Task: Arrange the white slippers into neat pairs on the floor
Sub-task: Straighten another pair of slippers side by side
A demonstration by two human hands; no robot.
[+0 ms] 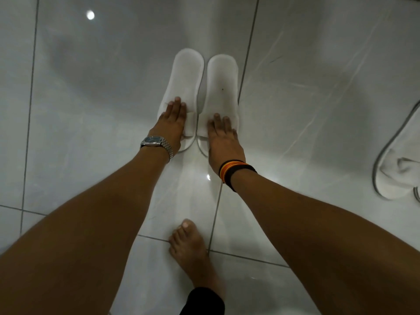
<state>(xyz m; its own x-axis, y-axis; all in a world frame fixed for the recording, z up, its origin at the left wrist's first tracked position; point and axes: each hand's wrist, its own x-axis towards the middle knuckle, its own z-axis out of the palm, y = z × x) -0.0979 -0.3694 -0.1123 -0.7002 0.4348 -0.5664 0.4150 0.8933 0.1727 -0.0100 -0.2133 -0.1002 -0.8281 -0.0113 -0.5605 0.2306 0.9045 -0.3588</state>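
Glossy grey floor tiles (pixel 91 92), two white slippers (pixel 184 87) side by side.
My left hand (pixel 172 121) and right hand (pixel 221 137) press flat, fingers apart, one per slipper; another slipper (pixel 400 169) is cut off right.

One head-worn wide-angle view looks steeply down from above at the floor (pixel 91 110), close over both outstretched forearms, with the person's own foot (pixel 191 248) at bottom centre.

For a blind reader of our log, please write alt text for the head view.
Two hands, left hand and right hand, press flat on a pair of white slippers lying side by side on glossy floor tiles. Another slipper lies at the right edge.
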